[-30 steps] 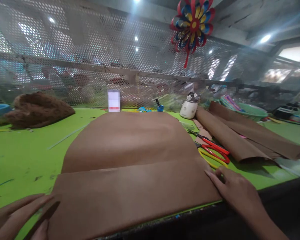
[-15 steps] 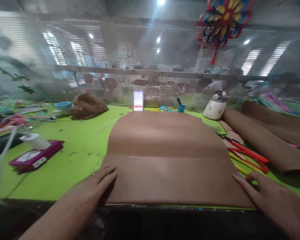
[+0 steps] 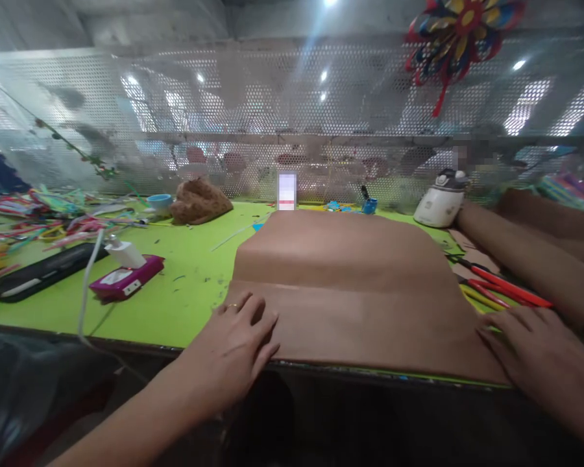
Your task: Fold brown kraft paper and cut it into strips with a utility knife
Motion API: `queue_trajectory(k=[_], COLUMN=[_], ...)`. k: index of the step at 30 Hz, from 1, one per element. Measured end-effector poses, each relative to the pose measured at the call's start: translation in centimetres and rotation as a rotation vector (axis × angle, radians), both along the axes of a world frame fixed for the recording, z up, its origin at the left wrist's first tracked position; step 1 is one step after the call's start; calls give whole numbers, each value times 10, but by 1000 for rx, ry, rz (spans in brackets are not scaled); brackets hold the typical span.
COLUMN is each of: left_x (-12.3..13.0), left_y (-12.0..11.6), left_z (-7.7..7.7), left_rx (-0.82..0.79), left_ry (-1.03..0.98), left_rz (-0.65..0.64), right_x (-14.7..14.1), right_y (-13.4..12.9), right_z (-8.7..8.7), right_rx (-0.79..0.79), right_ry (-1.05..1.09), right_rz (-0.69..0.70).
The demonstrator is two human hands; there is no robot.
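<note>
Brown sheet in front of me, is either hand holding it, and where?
The left hand rests on the brown sheet at its near left corner; the right hand touches its right edge. Whether either pinches it cannot be told.

1 brown sheet (image 3: 350,311), creased crosswise, lies flat at the table's (image 3: 175,318) edge.

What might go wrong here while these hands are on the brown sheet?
The brown sheet reaches the front edge of the green table, so it might slip or bend there. The right hand could brush the nearby red-handled scissors. The white cable droops over the edge and might get snagged.
</note>
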State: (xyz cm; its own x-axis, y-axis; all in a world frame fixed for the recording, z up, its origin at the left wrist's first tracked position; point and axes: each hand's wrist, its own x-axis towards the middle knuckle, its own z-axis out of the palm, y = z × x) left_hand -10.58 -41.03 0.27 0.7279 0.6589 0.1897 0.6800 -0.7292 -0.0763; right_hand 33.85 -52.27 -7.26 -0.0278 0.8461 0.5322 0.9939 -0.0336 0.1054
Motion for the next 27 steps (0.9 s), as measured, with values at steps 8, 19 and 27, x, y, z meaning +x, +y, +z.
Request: queue_trajectory(k=[8, 19, 27], left_x=[32, 63, 63], left_y=[-2, -27, -24], left_z=[16, 23, 10], left_rx=[-52, -72, -48], left_ry=[128, 120, 61], left_rz=[-133, -129, -63], right_x=[-4, -161, -224], right_y=[16, 4, -4], right_z=[14, 40, 17], right_rx=[-126, -7, -58], right_ry=[-71, 36, 13], right_rz=[207, 399, 476])
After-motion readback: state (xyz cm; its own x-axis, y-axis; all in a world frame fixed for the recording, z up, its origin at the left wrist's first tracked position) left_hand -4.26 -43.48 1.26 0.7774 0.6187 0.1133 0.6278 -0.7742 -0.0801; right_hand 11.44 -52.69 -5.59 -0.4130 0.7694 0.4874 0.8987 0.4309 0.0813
